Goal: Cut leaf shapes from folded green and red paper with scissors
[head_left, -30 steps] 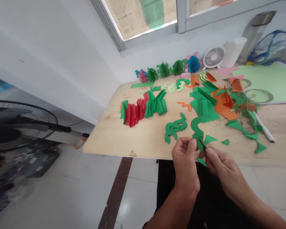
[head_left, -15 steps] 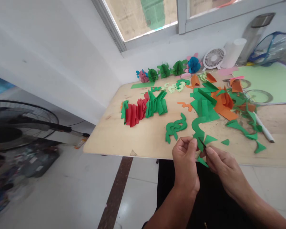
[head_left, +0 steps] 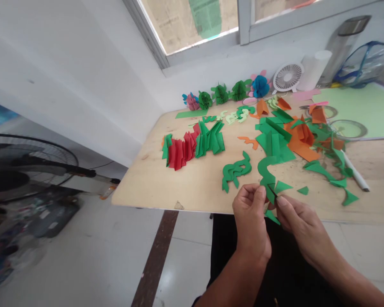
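Note:
Between the thumb and fingers of my left hand point(head_left: 252, 209) is pinched a wavy piece of green paper point(head_left: 266, 171), held at the table's front edge. My right hand point(head_left: 296, 215) grips small scissors point(head_left: 272, 190); their dark blades lie against the green paper, and the handles are hidden in my fingers. Beside the paper lie a triangular green scrap point(head_left: 283, 186) and another scrap point(head_left: 272, 217) below it. To the left of my left hand rests a pile of wavy green cutouts point(head_left: 236, 171).
Folded red paper point(head_left: 179, 152) and folded green paper point(head_left: 210, 140) stand mid-table. Green and orange sheets point(head_left: 299, 138), scraps and a white marker point(head_left: 355, 172) lie on the right. Paper figures point(head_left: 222, 94) and a small white fan point(head_left: 287, 77) line the wall. A large floor fan point(head_left: 28, 170) stands left.
Both hands have shifted very slightly to the right. The scissors stay at the green paper, with their angle barely altered.

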